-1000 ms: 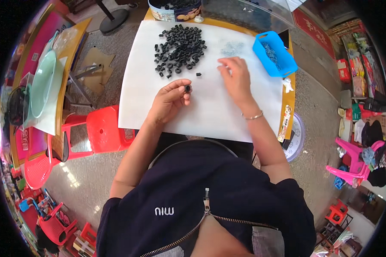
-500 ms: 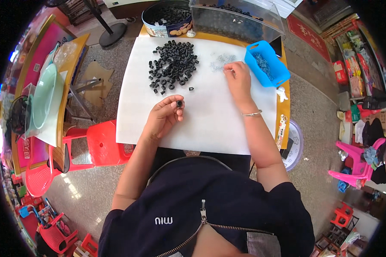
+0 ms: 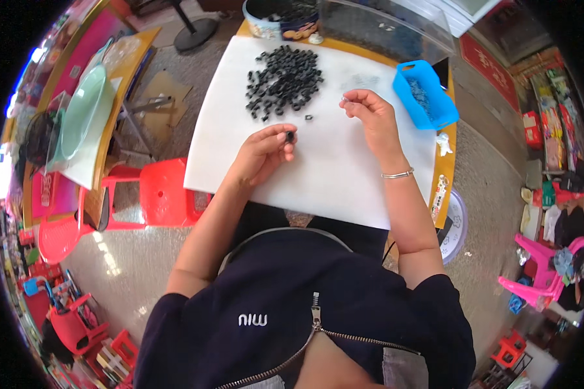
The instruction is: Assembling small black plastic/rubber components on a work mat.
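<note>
My left hand [image 3: 264, 150] pinches a small black ring-shaped plastic part [image 3: 290, 137] between thumb and fingertips, its hollow end showing. To the right, my right hand [image 3: 374, 120] is closed at the fingertips on a tiny clear piece [image 3: 345, 100], too small to name exactly. Beyond my left hand lies a heap of the same black parts [image 3: 284, 81] on the white tabletop sheet [image 3: 324, 175], with one loose black part [image 3: 309, 118] between heap and hands. Behind my right hand, tiny clear bits [image 3: 360, 82] are scattered on the sheet.
A blue plastic basket [image 3: 444, 115] with small bluish bits stands at the right edge. At the back are a round tin [image 3: 264, 29] of black parts and a clear bin [image 3: 396, 32]. Left are a red stool [image 3: 165, 191] and a side table with a green basin [image 3: 86, 120].
My right hand has lifted away from the scattered clear bits, now with a tiny clear piece at its fingertips. My left hand still holds the black part. The whole view has shifted slightly.
</note>
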`<move>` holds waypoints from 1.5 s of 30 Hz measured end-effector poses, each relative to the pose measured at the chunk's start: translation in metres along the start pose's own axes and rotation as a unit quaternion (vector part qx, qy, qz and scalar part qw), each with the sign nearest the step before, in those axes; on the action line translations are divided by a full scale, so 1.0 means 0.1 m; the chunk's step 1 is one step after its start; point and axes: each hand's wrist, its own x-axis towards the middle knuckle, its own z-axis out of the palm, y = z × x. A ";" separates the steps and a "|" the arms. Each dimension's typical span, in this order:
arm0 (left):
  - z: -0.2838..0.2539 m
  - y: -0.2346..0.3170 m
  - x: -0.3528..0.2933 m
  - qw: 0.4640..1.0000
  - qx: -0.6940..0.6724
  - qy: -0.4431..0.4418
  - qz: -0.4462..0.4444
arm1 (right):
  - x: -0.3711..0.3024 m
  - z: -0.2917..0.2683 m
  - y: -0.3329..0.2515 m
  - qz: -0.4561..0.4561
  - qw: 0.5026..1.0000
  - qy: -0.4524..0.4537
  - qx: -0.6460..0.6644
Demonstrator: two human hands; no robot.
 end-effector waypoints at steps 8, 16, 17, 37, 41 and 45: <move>-0.04 -0.05 -0.01 1.000 -0.007 -0.025 0.016 | -0.36 0.62 0.02 -0.076 0.977 -0.100 -0.170; -0.06 -0.09 0.01 0.999 0.041 -0.003 0.030 | -0.34 0.66 0.02 -0.281 0.891 -0.086 -0.346; -0.06 -0.10 0.02 0.999 0.044 -0.005 0.031 | -0.33 0.66 0.03 -0.302 0.876 -0.085 -0.365; -0.04 -0.06 -0.01 0.999 -0.012 -0.017 0.031 | -0.06 0.20 0.24 -0.190 0.901 0.042 -0.388; -0.05 -0.06 -0.01 0.999 -0.014 -0.029 0.026 | -0.03 0.39 0.26 -0.300 0.824 -0.023 -0.480; -0.03 -0.04 -0.03 0.999 -0.013 -0.026 0.025 | -0.05 0.48 0.27 -0.320 0.789 -0.070 -0.520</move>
